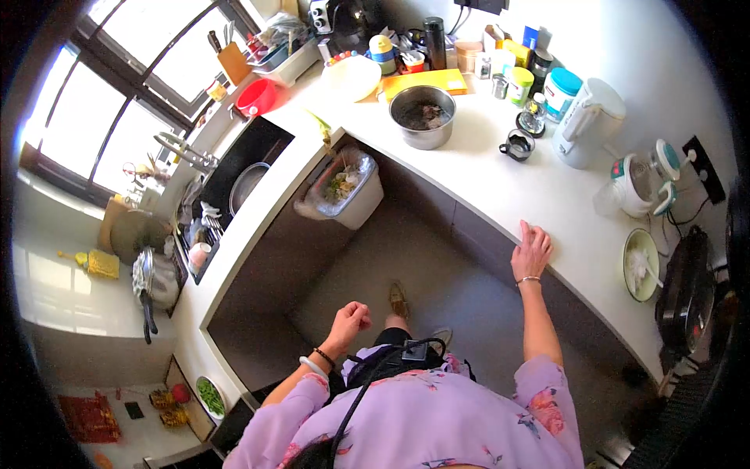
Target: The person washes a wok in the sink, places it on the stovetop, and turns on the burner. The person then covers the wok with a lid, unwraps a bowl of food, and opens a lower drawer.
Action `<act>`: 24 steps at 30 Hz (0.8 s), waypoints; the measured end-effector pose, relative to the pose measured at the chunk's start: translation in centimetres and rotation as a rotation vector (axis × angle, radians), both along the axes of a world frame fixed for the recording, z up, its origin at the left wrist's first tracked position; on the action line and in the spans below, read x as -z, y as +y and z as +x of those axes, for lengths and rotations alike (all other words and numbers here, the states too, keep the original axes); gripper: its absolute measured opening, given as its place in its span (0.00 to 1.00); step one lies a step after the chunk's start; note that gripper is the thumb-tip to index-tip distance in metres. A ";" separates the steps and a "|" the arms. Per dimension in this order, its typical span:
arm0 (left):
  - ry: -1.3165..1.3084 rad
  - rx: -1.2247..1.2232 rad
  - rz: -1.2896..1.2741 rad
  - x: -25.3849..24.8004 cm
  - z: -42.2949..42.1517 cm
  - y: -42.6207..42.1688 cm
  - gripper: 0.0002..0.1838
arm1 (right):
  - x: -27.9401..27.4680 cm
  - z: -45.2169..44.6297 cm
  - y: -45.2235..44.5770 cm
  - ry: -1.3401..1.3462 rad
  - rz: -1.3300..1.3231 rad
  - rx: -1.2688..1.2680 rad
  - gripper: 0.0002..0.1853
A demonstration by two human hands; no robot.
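My left hand (pixel 349 324) hangs in front of my body above the floor, its fingers curled in. Nothing shows in it and it touches nothing. My right hand (pixel 533 250) lies on the front edge of the white counter (pixel 500 191), fingers stretched over the top and holding nothing. Farther back on that counter stands a steel pot (pixel 426 139) with dark liquid and pieces of food inside. Between pot and right hand is a small dark cup (pixel 517 146). A white pitcher (pixel 587 121) stands near the wall.
A waste bin (pixel 361 199) with scraps hangs at the counter's inner corner. Left are the sink (pixel 269 144) and a pressure cooker (pixel 156 281). A bowl with a spoon (pixel 642 266) and a black electric grill (pixel 687 301) stand right. Green vegetables fill a bowl (pixel 210 397) at lower left.
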State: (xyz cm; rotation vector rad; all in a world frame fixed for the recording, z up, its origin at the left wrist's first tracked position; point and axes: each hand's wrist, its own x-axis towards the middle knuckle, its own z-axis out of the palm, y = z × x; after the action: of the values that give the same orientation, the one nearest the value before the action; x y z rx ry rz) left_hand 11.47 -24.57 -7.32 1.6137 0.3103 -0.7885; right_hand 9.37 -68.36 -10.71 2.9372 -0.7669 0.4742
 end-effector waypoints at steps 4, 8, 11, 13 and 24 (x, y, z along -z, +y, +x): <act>0.002 -0.073 0.041 -0.6 -0.4 1.3 0.10 | 2.5 -4.5 4.2 -0.169 0.361 -0.075 0.29; 0.033 -0.144 0.019 1.3 -1.5 3.7 0.11 | 8.6 -6.9 1.7 -0.629 1.787 0.439 0.30; -0.007 -0.143 0.050 1.9 -1.9 4.5 0.11 | 8.3 -6.2 -2.6 -1.140 2.152 0.617 0.42; -0.033 -0.200 0.022 2.8 -2.3 4.4 0.11 | 6.8 -4.4 -5.1 -1.187 2.207 0.733 0.45; -0.063 -0.443 -0.085 3.5 -6.3 5.1 0.10 | 8.0 -1.1 -6.8 -1.399 2.244 0.903 0.35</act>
State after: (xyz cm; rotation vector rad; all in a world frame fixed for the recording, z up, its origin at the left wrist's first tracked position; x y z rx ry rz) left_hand 5.18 -19.47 -10.79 1.4163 0.5579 -0.4051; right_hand 8.23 -75.20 -18.76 -0.0781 1.0342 -0.6154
